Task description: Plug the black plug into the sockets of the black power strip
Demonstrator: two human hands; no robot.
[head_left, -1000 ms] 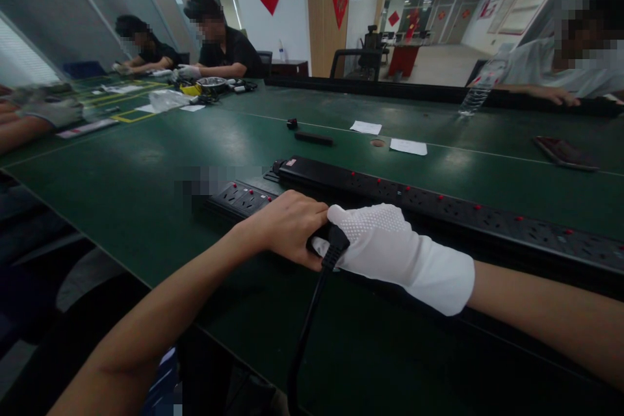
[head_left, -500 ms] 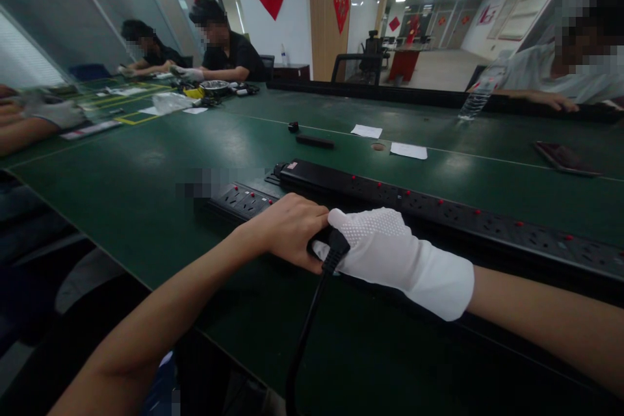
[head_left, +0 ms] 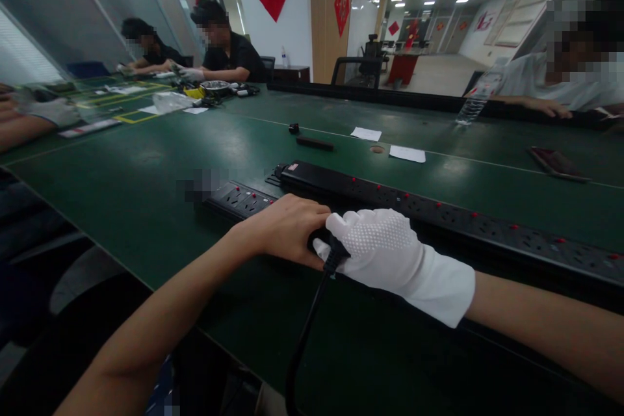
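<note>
Slightly lower than earlier, the plug (head_left: 338, 251) is clamped in our right hand (head_left: 385, 248) beside our left hand (head_left: 291, 226), whose grip we cannot tell; handling it by the strip (head_left: 233, 200) calls for steadiness, we judge

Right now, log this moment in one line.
left hand: bare, at black plug, grip unclear | right hand: gloved, holding black plug | cable: trailing down | long power strip: on table, beyond hands
</note>
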